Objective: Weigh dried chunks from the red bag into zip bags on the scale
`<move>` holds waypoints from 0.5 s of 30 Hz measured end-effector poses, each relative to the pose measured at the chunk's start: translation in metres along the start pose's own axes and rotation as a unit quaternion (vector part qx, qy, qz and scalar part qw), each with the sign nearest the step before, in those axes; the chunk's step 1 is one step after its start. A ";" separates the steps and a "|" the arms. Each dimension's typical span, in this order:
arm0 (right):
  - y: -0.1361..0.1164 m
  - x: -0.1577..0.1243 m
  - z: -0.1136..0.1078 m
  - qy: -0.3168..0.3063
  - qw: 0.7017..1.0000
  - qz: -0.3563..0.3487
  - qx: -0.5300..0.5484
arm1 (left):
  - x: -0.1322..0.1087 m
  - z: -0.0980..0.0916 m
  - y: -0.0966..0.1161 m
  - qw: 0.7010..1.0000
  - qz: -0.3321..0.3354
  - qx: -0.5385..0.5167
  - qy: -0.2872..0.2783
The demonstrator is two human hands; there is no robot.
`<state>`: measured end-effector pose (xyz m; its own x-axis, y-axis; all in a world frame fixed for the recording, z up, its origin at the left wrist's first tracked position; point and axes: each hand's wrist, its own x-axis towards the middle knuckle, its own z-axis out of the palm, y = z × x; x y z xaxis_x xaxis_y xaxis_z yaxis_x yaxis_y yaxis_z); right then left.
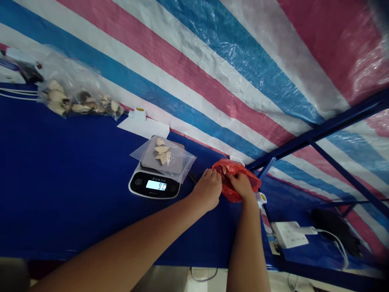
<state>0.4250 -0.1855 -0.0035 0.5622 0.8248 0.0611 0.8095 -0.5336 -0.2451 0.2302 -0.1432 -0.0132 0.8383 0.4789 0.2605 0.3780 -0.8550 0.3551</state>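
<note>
A red plastic bag (233, 195) stands with its mouth spread at the right end of the blue table. My left hand (209, 188) is closed on the bag's left rim. Inside the mouth is my right hand (241, 184), its fingers bent among small brownish pieces; whether it grips any is hidden. To the left, a digital kitchen scale (154, 184) reads about 9.1. On its plate lies a clear zip bag (174, 164) with several pale dried slices (162, 150) in or on it.
Clear bags of similar slices (82, 99) lie at the back left. White paper (147, 126) sits behind the scale. A blue metal frame (291, 148) rises at the right, beside a white power strip (290, 234) with a cable. Striped sheeting (194, 77) backs the table.
</note>
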 end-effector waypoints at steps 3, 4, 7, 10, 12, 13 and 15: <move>0.003 0.000 -0.002 0.016 1.000 0.000 0.013 | -0.004 -0.005 0.000 1.000 0.011 -0.018 -0.009; 0.002 -0.001 -0.002 0.022 1.000 0.001 0.015 | -0.006 -0.006 0.000 1.000 0.015 -0.023 -0.014; -0.004 -0.002 -0.003 0.032 0.999 0.007 0.019 | -0.009 -0.007 0.002 0.999 0.020 -0.022 -0.024; -0.011 -0.002 -0.001 0.003 1.000 0.028 0.003 | -0.011 -0.007 0.005 0.999 0.018 -0.004 -0.031; -0.016 -0.002 0.002 -0.025 0.998 0.048 -0.031 | -0.012 -0.009 0.007 0.999 0.016 0.005 -0.042; -0.017 -0.001 0.004 -0.035 0.997 0.056 -0.048 | -0.012 -0.010 0.008 0.999 0.014 0.008 -0.049; -0.020 0.001 0.008 -0.044 0.995 0.055 -0.067 | -0.013 -0.011 0.009 0.998 0.014 0.009 -0.061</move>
<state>0.4076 -0.1725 -0.0061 0.6364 0.7700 -0.0455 0.7626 -0.6369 -0.1134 0.2185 -0.1554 -0.0033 0.8902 0.4272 0.1580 0.3595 -0.8719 0.3324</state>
